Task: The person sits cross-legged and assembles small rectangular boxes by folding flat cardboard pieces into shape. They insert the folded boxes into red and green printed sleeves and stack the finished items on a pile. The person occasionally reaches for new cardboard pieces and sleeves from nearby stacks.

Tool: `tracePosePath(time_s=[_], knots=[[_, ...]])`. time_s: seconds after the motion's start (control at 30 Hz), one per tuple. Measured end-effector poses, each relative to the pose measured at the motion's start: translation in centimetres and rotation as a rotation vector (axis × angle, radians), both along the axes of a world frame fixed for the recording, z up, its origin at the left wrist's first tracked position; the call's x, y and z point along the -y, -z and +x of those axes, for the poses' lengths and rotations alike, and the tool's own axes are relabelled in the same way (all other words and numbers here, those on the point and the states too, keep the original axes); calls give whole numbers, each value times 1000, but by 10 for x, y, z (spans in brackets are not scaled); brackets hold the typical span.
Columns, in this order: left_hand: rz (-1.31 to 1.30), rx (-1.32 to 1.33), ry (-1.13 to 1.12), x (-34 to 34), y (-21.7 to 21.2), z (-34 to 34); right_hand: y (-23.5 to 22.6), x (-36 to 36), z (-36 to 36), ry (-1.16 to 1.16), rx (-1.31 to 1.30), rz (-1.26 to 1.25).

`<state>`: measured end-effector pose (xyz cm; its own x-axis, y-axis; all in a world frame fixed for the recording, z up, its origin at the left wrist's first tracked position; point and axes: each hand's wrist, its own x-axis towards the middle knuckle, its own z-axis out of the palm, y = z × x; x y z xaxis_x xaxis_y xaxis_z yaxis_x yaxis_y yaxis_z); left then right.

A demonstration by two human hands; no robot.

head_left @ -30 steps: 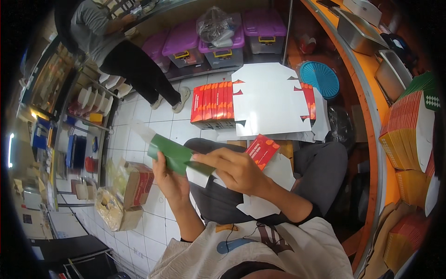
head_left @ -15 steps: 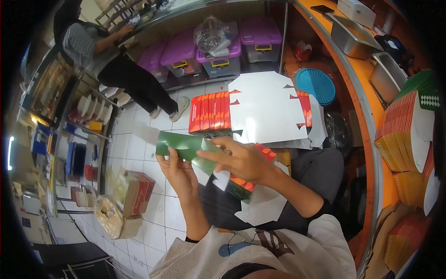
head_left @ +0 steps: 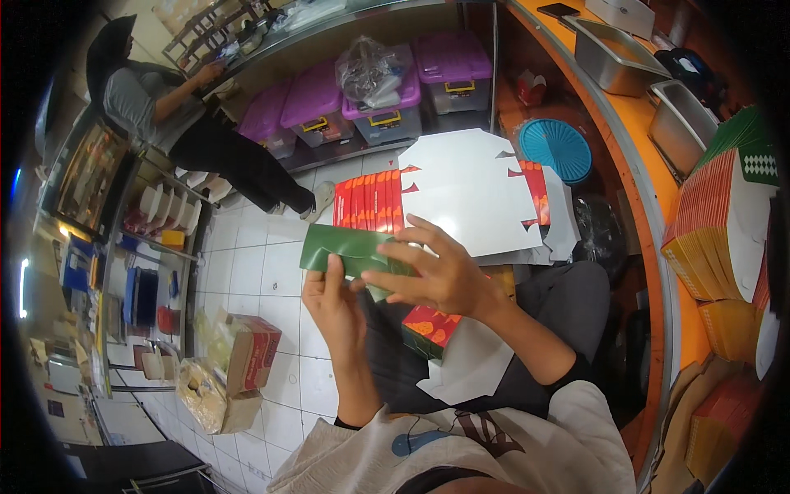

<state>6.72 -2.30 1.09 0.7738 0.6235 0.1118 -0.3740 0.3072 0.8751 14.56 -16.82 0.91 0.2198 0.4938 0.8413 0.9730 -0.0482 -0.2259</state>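
Note:
A half-folded cardboard box, green on one side (head_left: 344, 249) and red with orange marks below (head_left: 432, 326), is held over my lap. My left hand (head_left: 333, 300) grips its green panel from underneath, thumb up against it. My right hand (head_left: 436, 267) lies over the box with fingers spread, pressing on the green flap. A flat white die-cut box blank (head_left: 471, 375) rests on my thigh under the box.
A stack of flat white and red box blanks (head_left: 461, 198) lies on the floor ahead. Purple-lidded bins (head_left: 387, 103) stand behind it, a blue round basket (head_left: 555, 148) to the right. Another person (head_left: 177, 123) works far left. Stacked folded boxes (head_left: 720, 222) fill the orange counter.
The green panel has swung from sticking out left to lying flat in front of me. My right hand moved from the red end onto the green flap.

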Motion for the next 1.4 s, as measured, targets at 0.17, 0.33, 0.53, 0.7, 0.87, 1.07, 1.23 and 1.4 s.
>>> tracePosePath(time_s=[0.17, 0.33, 0.53, 0.7, 0.87, 1.07, 1.23, 1.4], knots=[[41, -13, 65, 27, -10, 0, 8, -6, -2, 50, -75, 25], [20, -12, 213, 18, -15, -3, -1, -7, -1, -25, -233, 69], [-330, 233, 330, -23, -25, 2, -9, 11, 5, -21, -6, -121], [-388, 218, 563, -71, -27, 4, -26, 9, 1, -134, 8, -70], [-136, 188, 571, -94, -15, -12, -47, 14, 8, -120, 107, -81], [455, -83, -1, -8, -10, -13, -57, 1, 12, -73, 200, 12], [406, 142, -140, 19, -5, 2, -35, -13, -5, -1, 205, 122], [559, 181, 185, 0, 6, 8, -46, 10, 12, 35, 0, 215]])
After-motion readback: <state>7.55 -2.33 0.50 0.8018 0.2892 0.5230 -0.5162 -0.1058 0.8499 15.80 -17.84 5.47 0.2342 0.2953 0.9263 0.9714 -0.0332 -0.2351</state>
